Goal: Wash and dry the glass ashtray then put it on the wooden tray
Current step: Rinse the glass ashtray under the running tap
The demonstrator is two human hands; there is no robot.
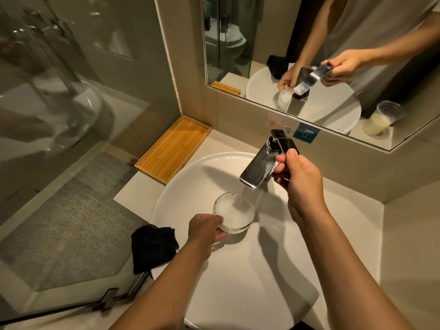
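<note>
My left hand [206, 228] grips the near rim of the round glass ashtray [234, 211] and holds it over the white basin [188, 177], under the chrome tap's spout [258, 169]. Water runs from the spout into the ashtray, which is full of foamy water. My right hand [297, 177] pinches the tap's lever handle [284, 141] between thumb and fingers. The wooden tray [172, 148] lies on the counter at the back left of the basin, with nothing on it.
A black cloth [153, 247] lies crumpled on the counter edge left of the basin. A glass shower screen [59, 115] stands to the left. The mirror [333, 55] on the wall behind reflects a plastic cup [382, 121].
</note>
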